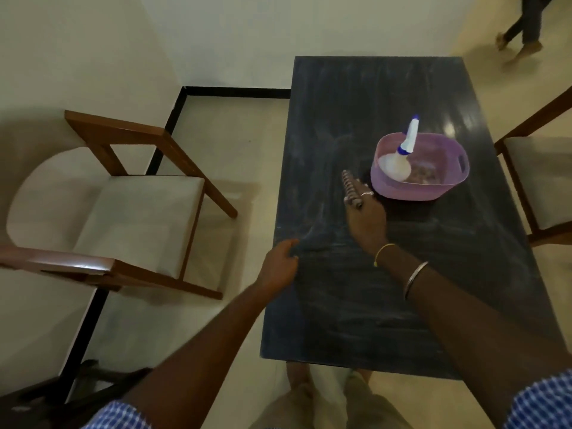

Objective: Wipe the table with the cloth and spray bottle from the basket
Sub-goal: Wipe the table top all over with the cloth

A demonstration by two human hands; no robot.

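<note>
Head view: dark table (340,119) is bearing a purple basket (411,191) toward its far right, with the spray bottle (396,164) leaning inside, nozzle above the rim. Left hand (277,267) is resting loosely curled at the table's left edge. Right hand (366,224) is reaching just beside the basket, its fingers too blurred to tell the grip.

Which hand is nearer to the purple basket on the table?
Right. The right hand reaches just short of the basket, at its near left rim. The left hand sits farther back at the left edge of the table, well apart from it.
</note>
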